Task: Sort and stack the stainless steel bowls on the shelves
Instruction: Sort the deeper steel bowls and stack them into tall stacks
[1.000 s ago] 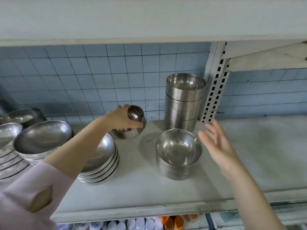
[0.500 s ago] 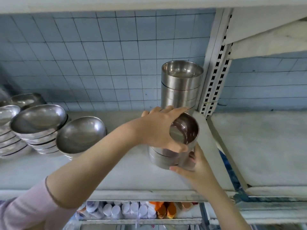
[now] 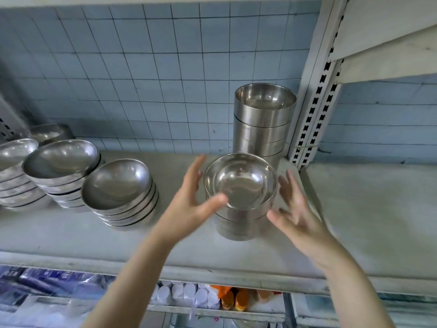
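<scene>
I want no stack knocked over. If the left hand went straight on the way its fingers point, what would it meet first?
Probably nothing soon: the left hand points up and back past the front bowl stack, toward the tiled wall. Depth is unclear.

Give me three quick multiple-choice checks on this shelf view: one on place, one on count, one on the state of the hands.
1. Where is the tall stack of straight-sided bowls?
A. at the shelf's front edge
B. at the back, by the slotted upright
C. on the lower shelf

2. How many hands flank the front bowl stack?
A. none
B. one
C. two

3. How are both hands' fingers?
A. spread open
C. closed in fists
B. pinching a lid

Key: 1 B, it stands against the tiled wall beside the upright. 2 C, the left hand and right hand sit either side. 3 A, the fingers are splayed and hold nothing.
</scene>
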Available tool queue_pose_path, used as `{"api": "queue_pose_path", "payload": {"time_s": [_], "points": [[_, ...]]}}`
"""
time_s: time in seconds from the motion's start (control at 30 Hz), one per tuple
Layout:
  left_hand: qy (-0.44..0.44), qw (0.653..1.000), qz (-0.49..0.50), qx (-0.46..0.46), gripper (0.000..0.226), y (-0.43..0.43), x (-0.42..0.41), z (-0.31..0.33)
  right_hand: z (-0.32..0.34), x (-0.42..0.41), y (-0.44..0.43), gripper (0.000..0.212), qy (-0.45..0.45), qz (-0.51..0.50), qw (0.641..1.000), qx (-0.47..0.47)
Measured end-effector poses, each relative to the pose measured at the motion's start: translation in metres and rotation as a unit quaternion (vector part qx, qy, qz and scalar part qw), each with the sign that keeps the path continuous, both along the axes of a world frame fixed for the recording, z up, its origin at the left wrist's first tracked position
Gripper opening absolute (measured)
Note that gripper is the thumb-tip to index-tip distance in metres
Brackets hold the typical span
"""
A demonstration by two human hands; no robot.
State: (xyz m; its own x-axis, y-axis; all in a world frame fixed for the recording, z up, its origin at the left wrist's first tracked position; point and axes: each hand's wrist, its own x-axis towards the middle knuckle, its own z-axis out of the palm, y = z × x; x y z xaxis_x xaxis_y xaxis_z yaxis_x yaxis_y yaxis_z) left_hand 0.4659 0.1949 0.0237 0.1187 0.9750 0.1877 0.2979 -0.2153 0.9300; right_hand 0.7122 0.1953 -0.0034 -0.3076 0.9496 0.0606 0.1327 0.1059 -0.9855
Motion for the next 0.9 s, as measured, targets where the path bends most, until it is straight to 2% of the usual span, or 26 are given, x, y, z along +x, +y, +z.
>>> {"api": "queue_pose_path", "payload": {"time_s": [0.07, 0.17, 0.53, 0.67, 0.8, 0.83, 0.9], "points": [[-0.019, 0.999, -0.026, 0.013, 0.109, -0.009, 0.010, -0.025, 0.006, -0.004, 0.008, 0.114, -0.009, -0.005, 0.999, 0.048], [-0.042, 0.999, -0.012, 0.015, 0.106, -0.011, 0.021, -0.032, 0.004, -0.016, 0.013, 0.105, -0.011, -0.008, 0.996, 0.083], [-0.072, 0.996, -0.019, 0.052, 0.090, -0.007, 0.026, -0.029, -0.003, -0.019, 0.013, 0.105, -0.010, -0.023, 0.997, 0.069], [-0.078, 0.996, -0.028, 0.033, 0.096, -0.007, 0.026, -0.033, -0.002, -0.018, 0.011, 0.104, -0.021, -0.008, 0.997, 0.079], [0.019, 1.000, -0.023, -0.004, 0.119, -0.011, 0.005, -0.030, 0.017, -0.016, 0.006, 0.110, -0.032, -0.022, 0.995, 0.087], [0.059, 0.998, -0.007, 0.001, 0.122, -0.014, -0.002, -0.025, 0.027, -0.017, 0.004, 0.107, -0.043, -0.039, 0.993, 0.101], [0.131, 0.990, 0.038, 0.044, 0.113, -0.023, -0.019, -0.008, 0.052, -0.021, 0.000, 0.086, -0.069, -0.061, 0.986, 0.138]]}}
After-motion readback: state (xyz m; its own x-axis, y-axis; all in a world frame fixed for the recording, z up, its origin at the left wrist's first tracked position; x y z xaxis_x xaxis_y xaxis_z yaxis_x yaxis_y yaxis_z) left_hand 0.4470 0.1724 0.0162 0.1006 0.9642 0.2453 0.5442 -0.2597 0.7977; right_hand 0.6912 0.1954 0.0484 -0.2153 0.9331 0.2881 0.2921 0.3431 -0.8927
